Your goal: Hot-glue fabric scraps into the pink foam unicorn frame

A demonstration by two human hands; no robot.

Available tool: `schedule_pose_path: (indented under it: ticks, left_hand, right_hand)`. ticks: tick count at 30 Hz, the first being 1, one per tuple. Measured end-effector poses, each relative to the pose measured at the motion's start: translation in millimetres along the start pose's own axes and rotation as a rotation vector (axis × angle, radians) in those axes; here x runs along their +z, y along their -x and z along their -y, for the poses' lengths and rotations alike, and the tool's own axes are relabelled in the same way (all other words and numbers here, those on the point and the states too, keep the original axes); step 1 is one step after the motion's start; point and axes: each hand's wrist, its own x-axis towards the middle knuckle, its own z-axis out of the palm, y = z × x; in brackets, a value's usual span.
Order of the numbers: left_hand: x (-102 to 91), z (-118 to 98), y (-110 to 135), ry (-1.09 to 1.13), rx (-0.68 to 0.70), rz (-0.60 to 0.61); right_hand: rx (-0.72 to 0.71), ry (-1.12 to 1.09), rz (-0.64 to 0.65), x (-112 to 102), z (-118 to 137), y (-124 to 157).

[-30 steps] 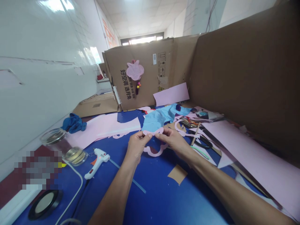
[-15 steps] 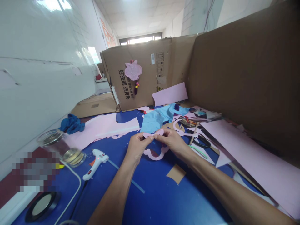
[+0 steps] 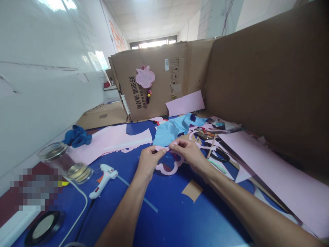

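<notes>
Between both hands is a pink scalloped paper frame (image 3: 168,171), a thin cut-out outline with an open middle. My left hand (image 3: 149,161) is closed, pinching its upper left edge between thumb and fingers. On the upper right edge, my right hand (image 3: 187,152) is pinched shut too. The frame's lower curve hangs toward me over the blue table (image 3: 164,219). Just beyond the hands lies a light blue cloth (image 3: 169,132). A small brown cardboard square (image 3: 192,190) rests on the table nearer to me.
At left are a white glue gun (image 3: 104,180) with its cord, a clear glass jar (image 3: 68,161) and a tape roll (image 3: 45,226). Pink sheets (image 3: 272,171) and scissors (image 3: 221,154) lie at right. Tall cardboard walls (image 3: 262,82) stand behind and to the right.
The frame has tilted slightly, so more of its lower curve shows between my hands. My right fingers have shifted a little left along the edge; both hands keep their pinch.
</notes>
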Motion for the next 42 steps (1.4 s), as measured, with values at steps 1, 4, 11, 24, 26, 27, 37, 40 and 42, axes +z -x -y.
schedule_pose_path:
  ticks: [1,4,11,24,26,27,37,40,42]
  left_hand:
    - [0.1,0.0,0.4,0.003,-0.002,0.003]
    - [0.3,0.1,0.8,0.008,-0.012,0.011]
    - [-5.2,1.9,-2.3,0.023,-0.001,-0.048]
    - [-9.5,7.4,-7.1,0.051,0.011,-0.047]
    - [-9.9,6.9,-6.7,0.049,0.008,-0.049]
    - [-9.9,6.3,-6.4,0.046,0.007,-0.051]
    - [-11.9,4.2,-6.9,0.013,0.026,-0.105]
    - [-14.3,6.4,-9.3,0.013,0.023,-0.12]
    - [-14.5,7.0,-9.7,0.01,0.018,-0.108]
  right_hand:
    - [0.003,-0.003,-0.01,-0.3,0.8,0.0]
    - [0.012,-0.004,-0.022,-1.2,1.9,0.0]
    - [0.025,0.0,-0.035,-2.8,0.0,-0.5]
    - [0.037,0.015,0.001,-3.2,2.7,1.4]
    - [0.035,0.022,0.013,-2.7,3.5,2.1]
    - [0.034,0.026,0.015,-2.8,3.7,2.3]
    - [0.012,0.038,0.021,-2.9,-1.6,-0.5]
    - [0.013,0.037,0.041,-1.9,-4.4,-2.3]
    - [0.009,0.035,0.046,-2.7,-5.8,-3.7]
